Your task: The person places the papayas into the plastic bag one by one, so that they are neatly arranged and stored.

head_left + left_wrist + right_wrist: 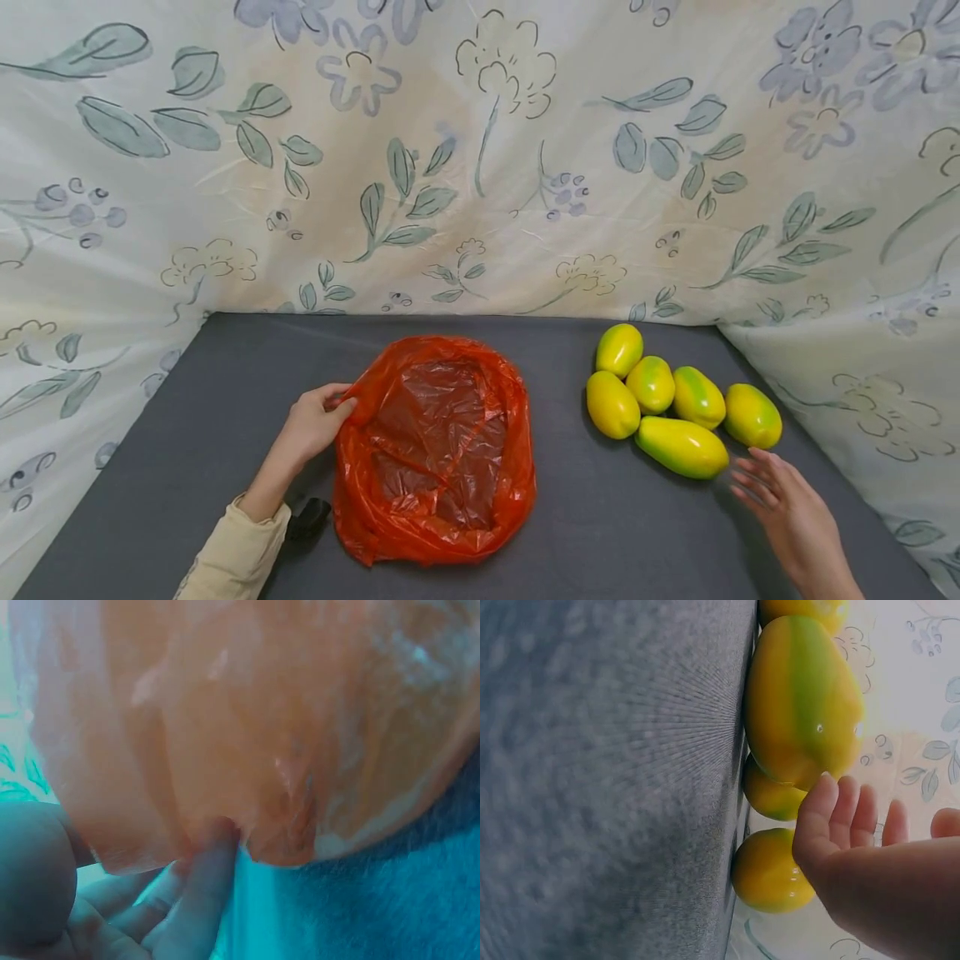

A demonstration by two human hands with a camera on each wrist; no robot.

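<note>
A red plastic bag (435, 546) lies on the dark table with its mouth spread wide, facing up. At the bag's left rim, my left hand (318, 421) pinches the film between thumb and fingers. In the left wrist view the bag's side (225, 735) fills most of the picture above the fingers (199, 900). To the right, several glossy yellow-green mango-like fruits lie grouped, among them a longer one (682, 447) at the front. My right hand (795, 517) hovers just beside that long fruit (802, 701), fingers loosely extended and holding nothing.
A small black object (307, 521) sits by the left wrist, partly hidden by the sleeve. Flower-printed cloth (480, 167) rises behind the grey table (570, 533) and along both sides. Bare tabletop separates the bag from the fruits.
</note>
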